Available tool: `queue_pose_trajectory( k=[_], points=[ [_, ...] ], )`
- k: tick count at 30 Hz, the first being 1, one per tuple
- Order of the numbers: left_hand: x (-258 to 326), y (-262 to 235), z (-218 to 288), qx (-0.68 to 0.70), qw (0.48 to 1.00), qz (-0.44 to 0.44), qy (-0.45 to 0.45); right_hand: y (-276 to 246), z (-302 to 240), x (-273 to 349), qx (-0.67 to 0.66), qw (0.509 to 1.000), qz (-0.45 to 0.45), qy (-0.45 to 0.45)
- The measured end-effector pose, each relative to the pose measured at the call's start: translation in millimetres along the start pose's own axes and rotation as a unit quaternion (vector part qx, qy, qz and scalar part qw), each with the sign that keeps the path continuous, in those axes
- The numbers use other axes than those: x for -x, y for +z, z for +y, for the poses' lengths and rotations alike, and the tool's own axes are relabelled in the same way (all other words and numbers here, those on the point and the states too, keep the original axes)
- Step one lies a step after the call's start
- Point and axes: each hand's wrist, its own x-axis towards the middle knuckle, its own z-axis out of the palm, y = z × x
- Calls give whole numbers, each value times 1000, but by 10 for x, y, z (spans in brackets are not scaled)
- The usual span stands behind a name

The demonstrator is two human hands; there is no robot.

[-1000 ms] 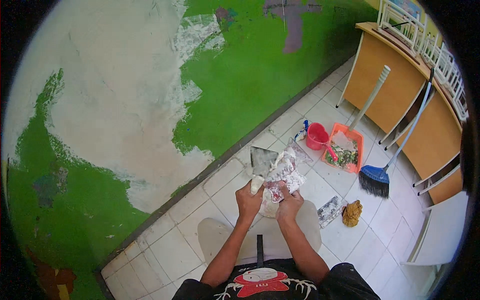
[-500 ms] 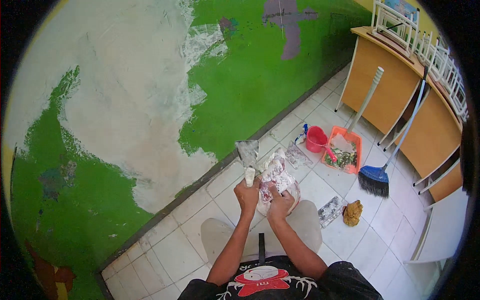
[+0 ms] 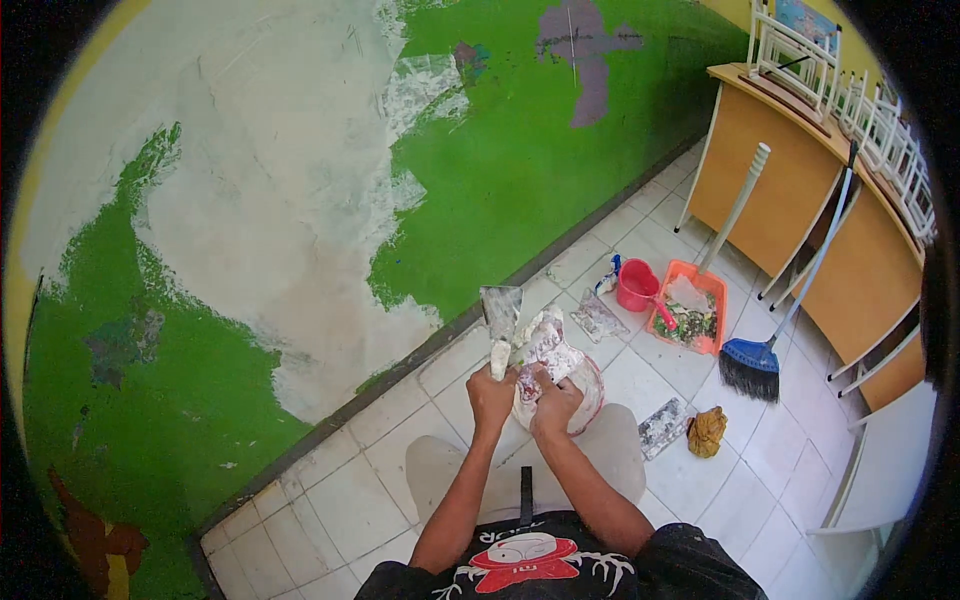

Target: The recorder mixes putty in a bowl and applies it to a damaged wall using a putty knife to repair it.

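Observation:
My left hand (image 3: 491, 400) is closed around the pale handle of a putty knife (image 3: 502, 312), whose wide, smeared metal blade points away toward the wall. Right beside it, my right hand (image 3: 557, 407) grips a crumpled, putty-smeared plastic bag (image 3: 550, 345) with its thumb on top. Beneath the bag and my right hand is a round white tub (image 3: 594, 392), coated with putty and standing on the floor between my knees. Bag and hand hide most of the tub's inside. White filler (image 3: 270, 200) covers a broad patch of the green wall (image 3: 500, 180).
To the right lie a smeared flat plate (image 3: 664, 428) and a crumpled brown cloth (image 3: 707, 432). Farther off are a red dipper (image 3: 637, 285), an orange dustpan (image 3: 717, 310) holding debris, and a blue broom (image 3: 750, 367). Wooden desks (image 3: 770, 190) carry stacked white-framed chairs (image 3: 795, 55).
The view has shifted slightly, so the wall and floor things sit a little differently. Both hands keep their holds, and the putty knife has barely moved.

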Motion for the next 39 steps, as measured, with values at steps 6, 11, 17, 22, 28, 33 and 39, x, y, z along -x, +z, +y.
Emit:
queue_pose_trajectory(
  k=[6, 11, 17, 22, 28, 33, 39],
  points=[
    [112, -435, -190, 24, 998, 53, -21, 131, 121, 44, 4, 999, -38, 24],
    [-60, -963, -225, 6, 988, 155, -2, 316, 390, 271, 17, 994, -103, 43],
    [-116, -1835, -645, -7, 967, 254, -29, 723, 644, 539, 55, 984, -160, 48],
    [-22, -2043, -474, -11, 991, 136, -7, 944, 731, 760, 91, 970, -225, 6],
    [-168, -1902, -207, -32, 999, 29, -14, 1061, 716, 982, 103, 967, -232, -13],
    [-314, -1790, -272, -47, 997, 52, 15, 1058, 762, 996, 91, 965, -246, -31],
    [-374, -1735, -286, -49, 996, 66, 25, 1048, 834, 969, 79, 965, -246, -39]
  ],
)
